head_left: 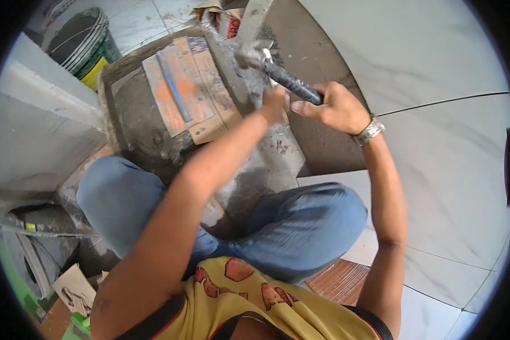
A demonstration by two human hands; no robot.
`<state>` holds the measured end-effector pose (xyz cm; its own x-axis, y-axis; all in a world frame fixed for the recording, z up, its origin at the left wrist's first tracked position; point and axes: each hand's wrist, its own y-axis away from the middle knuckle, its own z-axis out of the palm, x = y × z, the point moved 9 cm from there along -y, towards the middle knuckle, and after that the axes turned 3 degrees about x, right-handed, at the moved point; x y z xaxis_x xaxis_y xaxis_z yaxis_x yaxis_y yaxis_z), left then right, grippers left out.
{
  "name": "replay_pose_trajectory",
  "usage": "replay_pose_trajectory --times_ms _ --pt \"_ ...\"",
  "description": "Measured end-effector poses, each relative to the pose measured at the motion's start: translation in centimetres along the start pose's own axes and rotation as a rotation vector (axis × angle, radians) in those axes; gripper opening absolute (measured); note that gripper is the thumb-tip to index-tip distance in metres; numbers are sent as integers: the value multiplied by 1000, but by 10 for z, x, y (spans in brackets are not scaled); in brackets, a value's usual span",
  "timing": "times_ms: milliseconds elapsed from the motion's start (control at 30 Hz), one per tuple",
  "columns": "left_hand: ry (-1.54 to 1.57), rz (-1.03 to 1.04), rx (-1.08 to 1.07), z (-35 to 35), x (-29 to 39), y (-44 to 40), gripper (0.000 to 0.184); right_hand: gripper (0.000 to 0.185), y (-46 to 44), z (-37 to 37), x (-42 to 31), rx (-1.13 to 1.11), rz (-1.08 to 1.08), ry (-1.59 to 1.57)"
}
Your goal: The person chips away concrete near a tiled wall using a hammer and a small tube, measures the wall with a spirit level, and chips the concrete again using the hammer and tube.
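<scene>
My right hand [340,109] is wrapped round the black handle of a hammer [292,82], with a metal watch on that wrist. The hammer's head, blurred, is at the upper middle, above my left hand [276,105]. My left hand is closed near the edge of the brown mortar bed [323,141], beside the hammer's handle. A small light piece shows at its fingers, too blurred to name. Large pale marbled tiles [436,153] lie to the right of the mortar.
At the upper left a mortar tray [105,102] holds wet mortar, cardboard [215,90] and a blue-handled trowel [174,85]. A bucket [82,45] stands behind it. Torn paper packaging [221,20] lies at the top. A white post [51,85] rises at the left.
</scene>
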<state>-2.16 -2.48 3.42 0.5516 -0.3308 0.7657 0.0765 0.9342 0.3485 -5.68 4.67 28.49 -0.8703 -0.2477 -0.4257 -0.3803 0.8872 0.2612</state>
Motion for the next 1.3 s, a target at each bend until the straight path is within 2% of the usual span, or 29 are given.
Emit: replay_pose_trajectory --times_ms 100,133,200,233,267,333,367,400,433,533,567,633,733,767,800,867,900,967,1033,1133,1233,1300 --pt "-312 -191 -198 -54 57 -63 20 36 7 14 20 -86 -115 202" --pt "-592 -146 -54 -72 110 -48 21 33 6 27 28 -94 -174 266" --pt "-1216 151 -92 -98 193 -70 26 29 6 75 60 -282 -81 414" --pt "-1531 406 -30 -111 229 -88 33 29 11 95 77 -262 -70 387" --pt "-1590 669 -94 -126 251 -119 34 30 20 115 97 -246 -55 360" --pt "-1343 523 54 -133 302 -51 32 30 47 135 103 -256 -4 252" --pt "-1307 495 125 -150 309 -55 32 33 68 144 109 -213 79 130" --pt "-1268 460 197 -174 312 -65 32 30 92 156 113 -223 270 111" --pt "-1223 432 281 -194 319 -67 32 31 123 198 179 -178 452 119" --pt "-1164 182 251 -203 319 -62 48 34 195 267 228 -189 721 -44" --pt "-1330 342 121 -210 323 -90 34 35 209 278 233 -180 765 -86" --pt "-1263 361 163 -236 309 -127 35 37 229 294 239 -161 819 -146" --pt "-1327 512 248 -218 323 -89 40 40 243 304 240 -144 847 -193" --pt "-1209 315 249 -206 320 -55 43 41 245 306 241 -136 848 -203" --pt "-1305 368 195 -217 316 -81 44 42 246 306 242 -126 849 -206" --pt "-1307 331 243 -227 312 -86 41 44 247 307 243 -116 854 -221" --pt "-1251 413 208 -235 308 -96 39 45 248 307 245 -113 857 -230" --pt "-1234 446 242 -246 309 -102 34 47 245 305 247 -100 853 -250" --pt "-1167 368 313 -242 318 -68 42 49 244 302 249 -88 853 -270" --pt "-1103 382 408 -260 319 -72 40 52 239 292 246 -51 840 -316" --pt "-1093 372 387 -254 322 -58 39 55 229 265 229 27 773 -383" --pt "-1103 401 372 -253 319 -64 38 57 215 216 189 165 619 -509"
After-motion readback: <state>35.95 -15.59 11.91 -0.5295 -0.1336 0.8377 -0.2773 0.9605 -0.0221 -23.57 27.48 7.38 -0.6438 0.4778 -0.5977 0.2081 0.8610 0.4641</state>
